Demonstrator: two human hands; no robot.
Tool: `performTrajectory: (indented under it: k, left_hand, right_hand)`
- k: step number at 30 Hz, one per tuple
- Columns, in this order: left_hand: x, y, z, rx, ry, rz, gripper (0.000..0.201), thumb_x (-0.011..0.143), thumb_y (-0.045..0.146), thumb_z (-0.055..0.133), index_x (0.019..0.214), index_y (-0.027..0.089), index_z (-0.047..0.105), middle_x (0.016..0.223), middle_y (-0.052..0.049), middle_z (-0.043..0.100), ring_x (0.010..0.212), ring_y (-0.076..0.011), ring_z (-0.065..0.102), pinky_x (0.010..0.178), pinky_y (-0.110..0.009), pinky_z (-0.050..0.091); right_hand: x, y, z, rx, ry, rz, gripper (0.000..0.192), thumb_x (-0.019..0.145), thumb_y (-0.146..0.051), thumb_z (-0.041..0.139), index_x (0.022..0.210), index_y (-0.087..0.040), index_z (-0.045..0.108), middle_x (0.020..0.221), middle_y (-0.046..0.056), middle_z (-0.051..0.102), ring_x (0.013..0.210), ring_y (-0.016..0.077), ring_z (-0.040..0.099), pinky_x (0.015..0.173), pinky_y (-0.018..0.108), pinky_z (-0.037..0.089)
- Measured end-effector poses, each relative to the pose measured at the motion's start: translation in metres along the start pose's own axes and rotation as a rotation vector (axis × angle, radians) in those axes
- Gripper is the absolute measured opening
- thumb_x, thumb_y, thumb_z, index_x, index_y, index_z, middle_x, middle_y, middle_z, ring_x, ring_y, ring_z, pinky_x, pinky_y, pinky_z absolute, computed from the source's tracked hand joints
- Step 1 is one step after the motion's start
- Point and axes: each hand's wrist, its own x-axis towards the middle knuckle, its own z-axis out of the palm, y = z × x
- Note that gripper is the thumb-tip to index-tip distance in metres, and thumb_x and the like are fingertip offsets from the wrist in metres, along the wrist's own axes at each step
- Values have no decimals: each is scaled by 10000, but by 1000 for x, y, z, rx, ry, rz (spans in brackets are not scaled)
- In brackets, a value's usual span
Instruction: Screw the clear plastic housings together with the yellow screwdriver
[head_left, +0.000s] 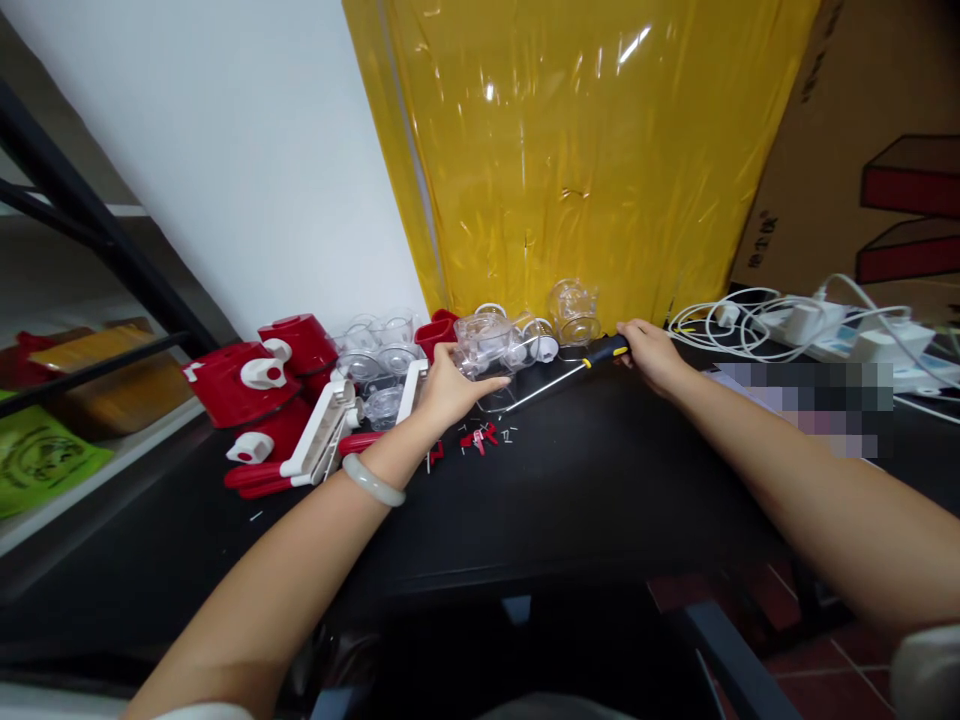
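My right hand [651, 352] grips the end of a screwdriver [604, 350] with a black and yellow handle. Its long metal shaft slants down to the left, and its tip is close to a clear plastic piece [491, 398]. Around that piece my left hand [448, 388] is partly closed, thumb stretched to the right; the other fingers are largely hidden. Small red pieces [480, 437] and several screws [507, 436] lie just below it. Behind the hands stand clear plastic containers [484, 335] and a white-capped part [544, 345].
Red housings with white knobs [244, 383] and a white frame part [324, 430] crowd the left of the black table [570, 500]. White cables [720, 322] and chargers [892, 345] lie at right. A yellow plastic sheet [585, 130] and a cardboard box [832, 120] stand behind.
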Motion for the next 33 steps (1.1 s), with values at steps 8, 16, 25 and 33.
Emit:
performTrajectory:
  k: [8, 16, 25, 33]
  left_hand:
    - [2, -11, 1, -34, -77, -15, 850, 629, 409, 1020, 1292, 186, 538, 1339, -207, 695, 1268, -372, 680, 1096, -556, 522]
    - [1, -17, -26, 89, -34, 207, 793, 716, 471, 957, 1347, 172, 584, 1276, -182, 678, 1250, -354, 653, 1075, -542, 528]
    - [-35, 19, -43, 504, -214, 624, 380, 895, 590, 795, 884, 213, 754, 898, -62, 725, 910, -256, 700, 831, -383, 560]
    - [-46, 15, -23, 596, -333, 564, 191, 971, 376, 749, 1015, 202, 816, 982, -78, 778, 905, -258, 752, 778, -361, 578]
  right_hand:
    - [-3, -1, 2, 29, -24, -25, 312, 905, -388, 679, 686, -238, 514, 513, -25, 508, 405, 110, 429, 399, 229, 326]
    - [1, -3, -3, 93, 14, -50, 368, 861, -452, 737, 668, -262, 489, 522, -23, 452, 393, 115, 409, 366, 269, 307]
    - [2, -9, -7, 160, 84, -72, 288, 849, -392, 686, 675, -273, 491, 480, -37, 396, 372, 113, 353, 369, 287, 331]
    - [-1, -9, -3, 144, 96, -54, 302, 825, -392, 700, 644, -281, 485, 515, -6, 428, 404, 138, 384, 357, 303, 281]
